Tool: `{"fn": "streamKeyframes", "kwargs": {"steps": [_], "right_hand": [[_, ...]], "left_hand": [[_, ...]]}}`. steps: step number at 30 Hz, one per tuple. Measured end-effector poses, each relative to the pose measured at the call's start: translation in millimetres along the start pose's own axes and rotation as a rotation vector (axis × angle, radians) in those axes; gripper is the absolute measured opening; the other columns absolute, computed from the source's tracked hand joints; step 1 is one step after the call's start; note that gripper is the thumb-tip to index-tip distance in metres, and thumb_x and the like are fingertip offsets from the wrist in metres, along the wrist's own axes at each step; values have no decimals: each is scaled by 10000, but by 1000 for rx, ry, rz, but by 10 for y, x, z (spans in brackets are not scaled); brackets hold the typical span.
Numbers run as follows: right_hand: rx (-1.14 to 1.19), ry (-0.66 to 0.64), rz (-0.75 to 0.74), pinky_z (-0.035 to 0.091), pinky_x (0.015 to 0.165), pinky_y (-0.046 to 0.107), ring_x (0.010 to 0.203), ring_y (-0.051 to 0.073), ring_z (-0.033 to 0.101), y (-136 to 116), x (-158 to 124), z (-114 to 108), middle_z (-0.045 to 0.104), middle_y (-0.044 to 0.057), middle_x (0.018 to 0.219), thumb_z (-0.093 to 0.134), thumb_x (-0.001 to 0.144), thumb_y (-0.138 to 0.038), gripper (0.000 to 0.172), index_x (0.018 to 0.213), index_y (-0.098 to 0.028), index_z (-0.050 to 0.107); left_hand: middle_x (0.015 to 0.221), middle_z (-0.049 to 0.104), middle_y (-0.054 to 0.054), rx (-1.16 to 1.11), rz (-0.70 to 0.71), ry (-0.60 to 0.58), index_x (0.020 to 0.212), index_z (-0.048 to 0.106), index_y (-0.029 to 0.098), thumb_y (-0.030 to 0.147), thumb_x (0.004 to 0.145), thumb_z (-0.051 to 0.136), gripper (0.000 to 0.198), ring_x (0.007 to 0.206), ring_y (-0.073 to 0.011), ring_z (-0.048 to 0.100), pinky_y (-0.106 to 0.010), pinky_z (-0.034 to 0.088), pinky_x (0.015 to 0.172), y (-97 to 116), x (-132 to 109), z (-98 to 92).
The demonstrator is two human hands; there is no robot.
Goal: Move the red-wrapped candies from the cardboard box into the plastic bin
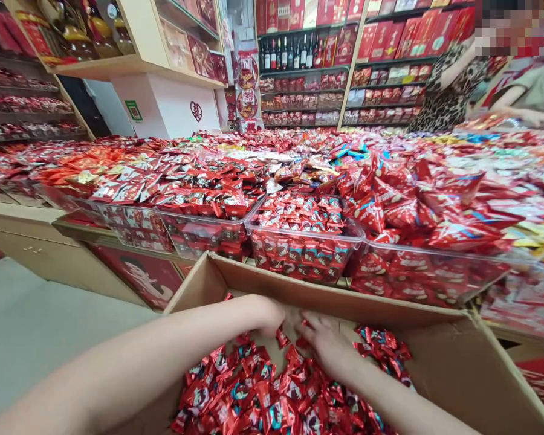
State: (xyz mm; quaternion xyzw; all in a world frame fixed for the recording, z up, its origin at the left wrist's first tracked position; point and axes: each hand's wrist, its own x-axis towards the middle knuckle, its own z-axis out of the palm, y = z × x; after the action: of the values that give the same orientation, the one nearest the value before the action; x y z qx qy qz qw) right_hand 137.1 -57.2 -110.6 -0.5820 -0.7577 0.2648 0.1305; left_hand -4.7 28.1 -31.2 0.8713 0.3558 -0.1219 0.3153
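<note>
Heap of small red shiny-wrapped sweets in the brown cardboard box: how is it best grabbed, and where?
The heap is probably best cupped from above, at its far edge, where it thins out: the box is open-topped, while its upright walls hem in the sides. The left hand and right hand are at that edge.

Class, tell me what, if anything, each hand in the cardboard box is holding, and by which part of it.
It cannot be told: red-wrapped candies show close to the left hand and right hand, but no clear grip is visible.
</note>
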Motion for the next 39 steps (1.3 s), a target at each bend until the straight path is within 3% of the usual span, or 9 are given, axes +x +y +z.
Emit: {"fn": "streamKeyframes", "kwargs": {"steps": [3,8,14,16,21,26,30,36,39], "right_hand": [[28,-47,47,357,760,383,904,279,512,-25,25,76,580,141,994,402,639,-26,297,809,-166,602],[229,24,92,396,583,283,657,184,549,-170,-10,-221,585,55,703,463,715,-209,93,788,-173,508],[1658,4,196,282,418,158,431,24,408,-557,-149,-800,560,-12,696,462,783,-332,159,809,-178,490],[1817,-8,171,256,399,152,393,6,374,-648,-194,-859,589,0,697,486,776,-304,150,819,-164,522],[1691,52,244,259,361,166,327,28,376,-693,-178,-764,597,8,572,435,774,-427,298,821,-156,551],[1292,329,212,263,372,159,357,48,373,-556,-120,-570,500,-47,423,552,682,-447,304,784,-161,540],[1106,341,141,324,407,186,418,69,413,-512,-136,-573,477,-38,455,564,685,-405,253,645,-155,549],[980,401,22,468,664,267,778,172,566,-556,-163,-780,613,35,814,600,663,-350,305,936,-235,527],[871,341,-20,474,683,280,756,179,575,-620,-158,-876,622,47,793,568,694,-335,200,859,-222,554]], "left_hand": [[693,630,-122,158,-45,-65,707,656,150,154,445,684,263,692,-299,559,-396,411,607,16,-94,-107],[1051,557,-112,126,132,-80,1128,484,205,250,648,546,486,885,-269,532,-362,406,704,224,-428,-457],[898,594,-50,-699,375,5,1141,405,165,247,778,433,374,867,-126,535,-260,383,795,366,-494,-529],[790,595,-39,-851,347,61,1025,473,138,304,767,457,308,782,-115,547,-262,394,766,383,-451,-460],[692,573,-23,-918,226,221,756,503,118,340,661,568,249,599,-91,528,-232,415,605,401,-407,-419],[563,512,24,-780,124,295,717,497,126,360,654,546,247,472,-58,439,-174,350,451,360,-417,-473],[543,499,33,-637,106,346,737,529,131,352,659,529,234,440,-46,378,-151,266,390,331,-426,-439],[637,557,7,-692,202,336,763,527,138,342,661,539,228,554,-76,472,-164,332,478,364,-497,-433],[642,548,9,-773,245,322,776,511,141,361,641,574,266,557,-74,473,-165,337,484,367,-537,-493]]}}
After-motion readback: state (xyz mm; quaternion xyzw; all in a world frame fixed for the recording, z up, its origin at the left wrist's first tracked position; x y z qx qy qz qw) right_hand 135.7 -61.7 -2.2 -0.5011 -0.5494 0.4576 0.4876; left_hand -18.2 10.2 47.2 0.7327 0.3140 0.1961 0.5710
